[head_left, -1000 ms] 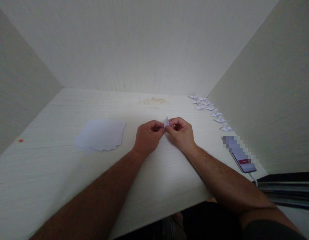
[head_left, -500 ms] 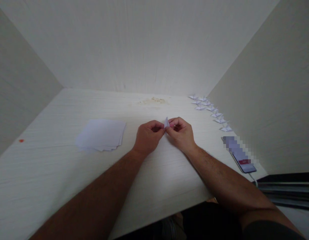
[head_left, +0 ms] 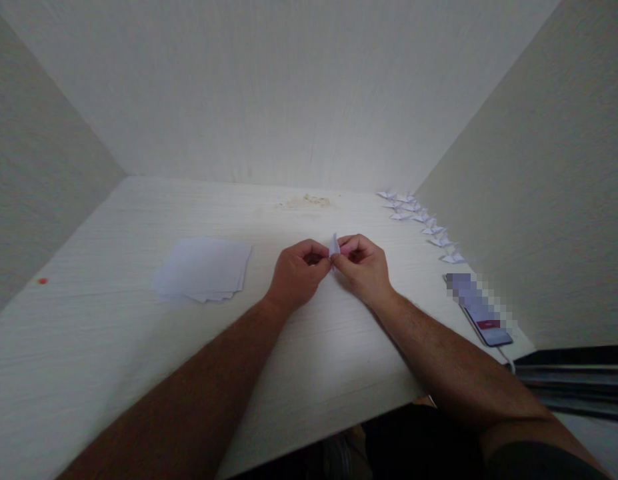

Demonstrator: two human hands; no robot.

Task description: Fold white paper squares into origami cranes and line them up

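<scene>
Between my two hands, a small piece of folded white paper (head_left: 335,245) stands with its point upward. My left hand (head_left: 299,270) pinches its left edge between thumb and fingers. From the other side my right hand (head_left: 363,265) grips it the same way, the thumbs almost meeting at its lower part. Fingertips cover most of the lower paper, so its exact folds cannot be made out. To the left of my hands lies a loose stack of white paper sheets (head_left: 203,267).
Several folded paper cranes (head_left: 431,230) line the table's right edge by the side wall. Nearer me lies a phone (head_left: 481,313) with a cable. Brownish marks (head_left: 316,201) show at the back of the white table (head_left: 113,320), and an orange spot (head_left: 43,281) at far left.
Both hands keep their pinch on the folded paper. The paper's tip has shifted very slightly to the right; everything else stays in place.
</scene>
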